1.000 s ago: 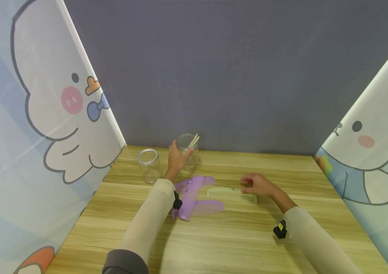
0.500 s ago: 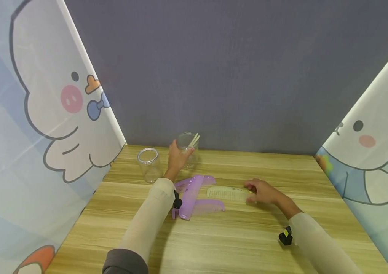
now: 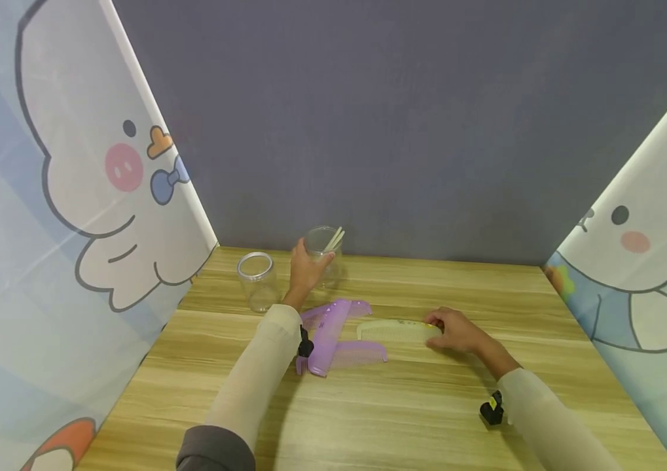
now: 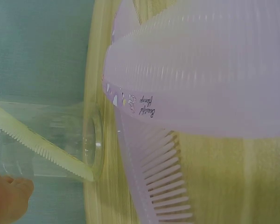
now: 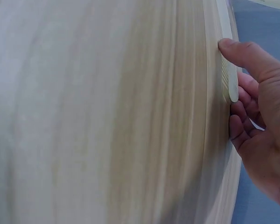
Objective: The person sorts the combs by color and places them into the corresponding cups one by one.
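My left hand [image 3: 306, 267] grips a clear jar [image 3: 330, 276] at the back of the table. Pale yellow combs [image 3: 335, 239] lean inside that jar; in the left wrist view one comb [image 4: 42, 145] slants through its clear wall. Toward the right, my right hand [image 3: 458, 331] pinches the right end of a pale yellow-green comb [image 3: 395, 331], thumb on the near side and fingers on the far side. The right wrist view has this comb [image 5: 232, 84] nearly edge-on. Several purple combs [image 3: 327, 341] lie crossed on the table between the hands.
Left of the held jar stands a second clear jar [image 3: 259, 293] with nothing visible inside. A dark grey panel [image 3: 380, 131] rises behind the wooden table [image 3: 415, 418], and cartoon-printed curtains [image 3: 144, 216] close off both sides.
My right hand has shifted right to the end of the yellow-green comb and now pinches it. That comb looks slightly tilted up. The left hand stays on the jar.
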The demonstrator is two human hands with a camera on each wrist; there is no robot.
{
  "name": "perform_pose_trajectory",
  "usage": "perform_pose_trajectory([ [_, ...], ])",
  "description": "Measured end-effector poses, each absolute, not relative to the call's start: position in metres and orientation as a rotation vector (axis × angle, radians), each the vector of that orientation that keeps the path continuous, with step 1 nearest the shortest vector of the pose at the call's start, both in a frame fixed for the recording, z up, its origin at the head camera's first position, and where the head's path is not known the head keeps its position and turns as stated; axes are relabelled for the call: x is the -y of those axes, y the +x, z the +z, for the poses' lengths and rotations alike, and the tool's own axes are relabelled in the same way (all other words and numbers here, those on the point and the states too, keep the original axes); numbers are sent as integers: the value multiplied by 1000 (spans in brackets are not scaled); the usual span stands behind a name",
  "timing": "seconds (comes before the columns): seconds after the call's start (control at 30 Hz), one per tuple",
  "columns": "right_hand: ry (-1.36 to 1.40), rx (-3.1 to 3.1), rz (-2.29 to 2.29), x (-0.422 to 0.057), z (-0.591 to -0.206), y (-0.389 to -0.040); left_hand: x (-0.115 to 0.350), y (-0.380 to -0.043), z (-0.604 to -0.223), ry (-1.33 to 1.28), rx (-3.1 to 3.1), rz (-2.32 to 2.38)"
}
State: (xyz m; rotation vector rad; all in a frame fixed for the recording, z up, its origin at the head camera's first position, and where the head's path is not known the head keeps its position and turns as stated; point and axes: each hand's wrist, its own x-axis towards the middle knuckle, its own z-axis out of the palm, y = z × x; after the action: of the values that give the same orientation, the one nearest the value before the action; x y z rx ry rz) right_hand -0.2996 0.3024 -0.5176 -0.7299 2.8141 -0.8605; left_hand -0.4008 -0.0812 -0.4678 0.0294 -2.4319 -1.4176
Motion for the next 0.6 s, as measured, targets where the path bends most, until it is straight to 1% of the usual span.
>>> perform_pose_trajectory([
  [0.23,-756,-2799,-915,-306,-510,-303,81,-402,-467,28,2436,-1396],
  [0.43,-788,-2807,-899,-306,-511,-302,81,-401,-465,28,2445,-1388],
  [0.6,-726,-2819,-886,-307,-512,-301,82,-399,-465,26,2451,-1390],
])
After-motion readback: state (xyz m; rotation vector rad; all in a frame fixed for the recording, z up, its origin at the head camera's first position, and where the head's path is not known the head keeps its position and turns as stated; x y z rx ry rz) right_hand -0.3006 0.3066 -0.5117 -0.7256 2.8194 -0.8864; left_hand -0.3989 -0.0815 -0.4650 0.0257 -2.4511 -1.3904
